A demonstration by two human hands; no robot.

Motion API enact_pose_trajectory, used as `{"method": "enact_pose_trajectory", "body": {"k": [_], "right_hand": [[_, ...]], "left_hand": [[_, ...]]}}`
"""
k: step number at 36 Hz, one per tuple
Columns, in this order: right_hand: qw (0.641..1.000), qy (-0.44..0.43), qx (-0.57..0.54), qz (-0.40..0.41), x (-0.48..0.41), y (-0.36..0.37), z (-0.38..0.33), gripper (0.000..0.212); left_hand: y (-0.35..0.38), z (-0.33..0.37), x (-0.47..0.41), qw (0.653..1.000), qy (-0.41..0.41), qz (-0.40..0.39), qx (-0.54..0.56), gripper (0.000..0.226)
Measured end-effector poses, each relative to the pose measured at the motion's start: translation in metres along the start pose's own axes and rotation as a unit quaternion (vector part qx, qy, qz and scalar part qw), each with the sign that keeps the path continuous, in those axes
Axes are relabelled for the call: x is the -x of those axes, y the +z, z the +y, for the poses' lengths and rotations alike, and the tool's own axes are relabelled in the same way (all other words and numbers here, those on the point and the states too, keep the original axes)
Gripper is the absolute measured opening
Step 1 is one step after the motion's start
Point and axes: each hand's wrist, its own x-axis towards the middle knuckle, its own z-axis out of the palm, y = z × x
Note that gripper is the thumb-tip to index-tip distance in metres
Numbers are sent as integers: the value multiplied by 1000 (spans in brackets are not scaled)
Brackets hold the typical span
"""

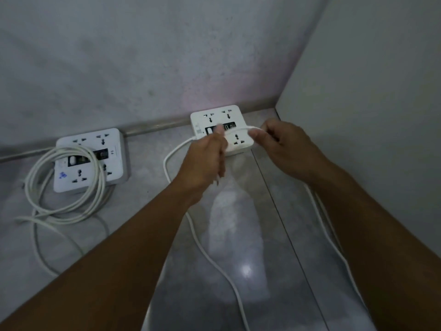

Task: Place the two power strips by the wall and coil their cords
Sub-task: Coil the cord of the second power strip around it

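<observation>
Right power strip sits on the floor against the wall, near the corner. I've got its white cord stretched between both hands above it: left hand grip closed on cord, right hand grip pinching cord. Left power strip also by wall, coiled cord lying over it.

Cord ends perhaps beyond frame.

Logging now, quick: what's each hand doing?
Left hand: closed, holding the cord.
Right hand: closed, holding the same cord.
</observation>
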Motion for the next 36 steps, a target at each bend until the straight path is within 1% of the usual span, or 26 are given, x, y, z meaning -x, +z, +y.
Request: {"method": "enact_pose_trajectory", "body": {"k": [2,4,5,6,8,10,12,15,17,19,20,21,23,25,26,28,30,33,36], "right_hand": [[998,36,-41,-21,-2,8,11,43],[992,82,-92,-36,2,18,25,49],[990,96,-95,-39,5,23,30,55],[991,102,-81,-39,8,27,36,58],[993,108,-41,-27,17,34,43,59],[993,115,-17,-5,22,39,44,59],[992,121,-7,21,25,42,38,57],[993,106,39,44,25,44,28,44],[992,81,94,0,23,41,21,38],[985,46,146,-83,20,35,9,32],[981,23,155,-114,20,32,2,29],[981,-1,146,-128,20,27,-6,27],[988,-39,90,-122,20,16,-21,32],[993,-64,19,-103,20,4,-33,35],[993,-70,-16,-95,20,-1,-36,33],[991,-65,-76,-89,20,-10,-38,26],[989,-51,-107,-84,18,-18,-38,18],[988,-9,-130,-86,16,-31,-32,7],[993,-5,-99,-58,13,-39,-21,11]], "left_hand": [[-5,6,-7,988,-39,46,144,45],[-17,9,-16,957,-51,88,272,42],[-24,9,-20,942,-50,107,315,42],[-30,9,-23,928,-47,126,347,43],[-40,7,-28,907,-40,166,385,44],[-44,6,-30,899,-33,185,395,44],[-40,4,-29,908,-27,181,377,41],[-25,4,-24,935,-18,149,322,34],[-17,4,-22,960,0,113,255,31],[-11,4,-21,983,27,72,169,31],[-8,5,-19,990,38,54,124,32],[-5,5,-17,995,49,39,73,32],[0,5,-14,995,92,25,-44,33],[2,0,-16,978,141,40,-150,33],[2,-1,-16,972,149,45,-174,33],[4,-2,-18,964,163,47,-204,33],[6,0,-18,959,161,59,-225,32],[2,0,-20,973,100,78,-195,38],[-2,2,-20,982,61,22,-175,41]]}}
